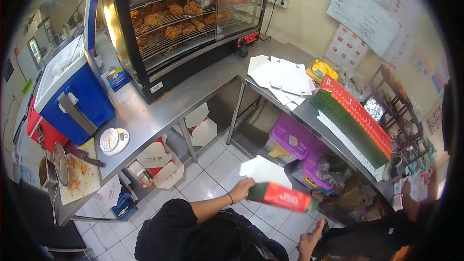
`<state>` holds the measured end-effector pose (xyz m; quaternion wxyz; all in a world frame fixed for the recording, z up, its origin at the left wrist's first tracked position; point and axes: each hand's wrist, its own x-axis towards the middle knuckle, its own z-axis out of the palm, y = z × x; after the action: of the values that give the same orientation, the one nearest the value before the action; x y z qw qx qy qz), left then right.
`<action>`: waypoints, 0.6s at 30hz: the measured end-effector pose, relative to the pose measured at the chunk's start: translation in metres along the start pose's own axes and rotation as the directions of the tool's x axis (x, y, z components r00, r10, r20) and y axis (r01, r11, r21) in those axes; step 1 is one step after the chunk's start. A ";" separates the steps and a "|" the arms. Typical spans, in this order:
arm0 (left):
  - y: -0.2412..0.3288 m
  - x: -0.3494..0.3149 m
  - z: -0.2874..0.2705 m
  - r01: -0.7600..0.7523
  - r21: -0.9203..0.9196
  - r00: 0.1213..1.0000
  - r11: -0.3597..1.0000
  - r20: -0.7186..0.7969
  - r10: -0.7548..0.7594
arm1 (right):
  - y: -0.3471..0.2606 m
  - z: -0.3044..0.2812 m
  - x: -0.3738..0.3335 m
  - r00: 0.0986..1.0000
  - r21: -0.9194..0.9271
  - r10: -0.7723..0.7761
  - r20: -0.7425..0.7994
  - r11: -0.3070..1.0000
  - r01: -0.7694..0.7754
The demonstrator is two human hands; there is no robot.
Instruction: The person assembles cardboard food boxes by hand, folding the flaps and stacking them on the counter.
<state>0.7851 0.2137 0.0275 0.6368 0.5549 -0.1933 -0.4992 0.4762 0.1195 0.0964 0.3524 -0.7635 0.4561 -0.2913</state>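
Head view: at six o'clock, the left hand (241,190) grips a red-green carton (284,197) by one end, so it might tip; the right hand (311,239), five o'clock, looks empty, half-spread.

Boxy black glass-fronted cabinet (203,58) upper centre, flat white cardboard sheets (285,77) on long grey steel table (307,113) right, oblong red-green cardboard carton (278,195) lower centre.

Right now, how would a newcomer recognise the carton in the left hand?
Start at the metal table on the right, bearing a long red-and-green carton stack. In front, over white floor tiles, the left hand holds the carton. Unlike the stack, this single red-and-green one is in the air.
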 end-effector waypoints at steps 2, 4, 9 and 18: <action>0.000 0.021 -0.012 0.147 -0.111 0.986 0.983 -0.056 -0.154 | 0.015 0.002 -0.014 0.995 -0.026 0.011 0.100 1.000 -0.008; -0.007 0.041 -0.013 0.172 -0.365 0.983 0.915 -0.003 -0.186 | 0.013 0.021 -0.017 0.987 -0.084 -0.033 0.157 0.995 0.047; 0.016 0.042 -0.009 0.397 -0.112 0.897 0.911 0.259 -0.359 | -0.040 0.041 -0.005 0.952 0.170 -0.270 0.144 0.954 0.245; -0.006 -0.003 0.024 -0.484 0.386 0.781 0.785 0.595 0.189 | -0.064 0.042 -0.004 0.675 -0.123 -0.148 0.723 0.934 0.336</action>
<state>0.7627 0.2044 0.0304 0.4661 0.5010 -0.5871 -0.4325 0.5383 0.1563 0.1232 0.3595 -0.9077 0.2136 0.0355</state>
